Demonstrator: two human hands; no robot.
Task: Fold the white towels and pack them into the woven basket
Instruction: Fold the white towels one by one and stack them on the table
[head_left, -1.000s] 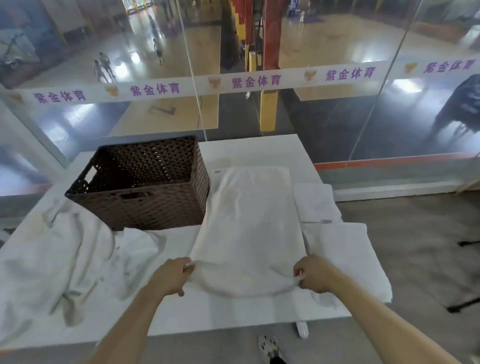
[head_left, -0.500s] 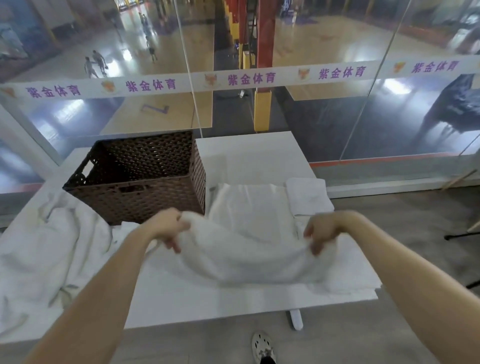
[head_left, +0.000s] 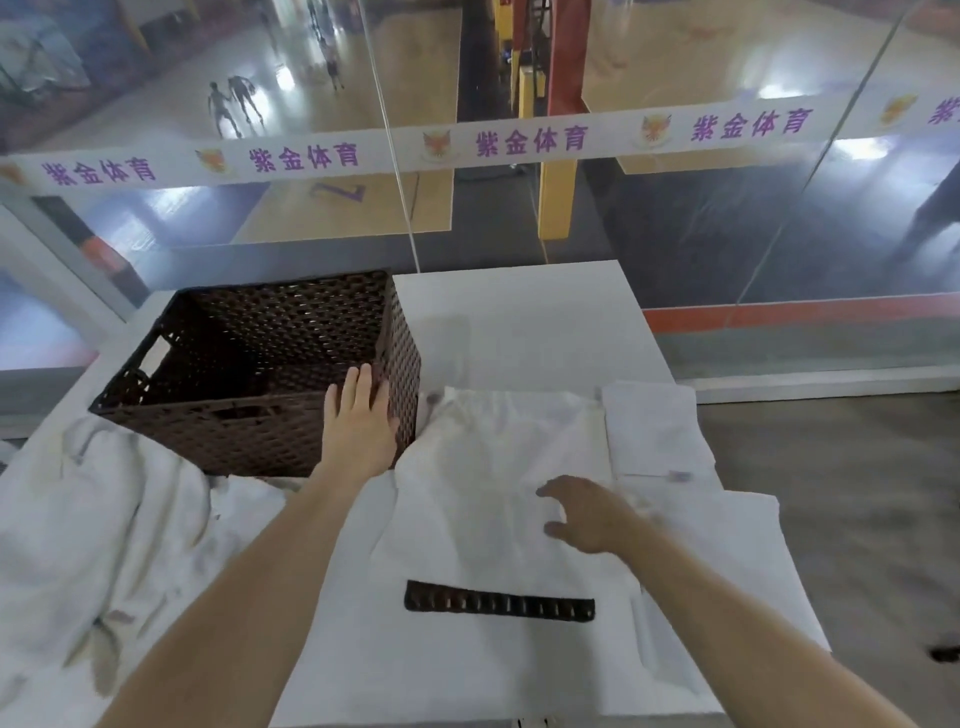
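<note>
**At the basket's near corner, one hand steadies while the other smooths**

Left fingers (head_left: 363, 384) lie straight over the rim of the woven basket (head_left: 249, 447), and the left hand (head_left: 358, 421) is flat against its right corner, gripping nothing. Right fingers (head_left: 553, 488) are loosely spread and hold nothing. The right hand (head_left: 592, 517) is low over the white towel (head_left: 488, 467), but blur hides whether it touches.

That towel lies flat just right of the basket, apparently folded over once. Pressing the crease and squaring the edges before the next fold would likely give a neater bundle. The basket looks empty, so packing has not begun.

A small folded towel (head_left: 649, 431) sits just beside it on the right, and a rumpled heap of towels (head_left: 104, 530) crowds the basket's near side. A dark woven strip (head_left: 498, 608) lies near the table (head_left: 519, 322) edge and could snag a dragged corner.
</note>
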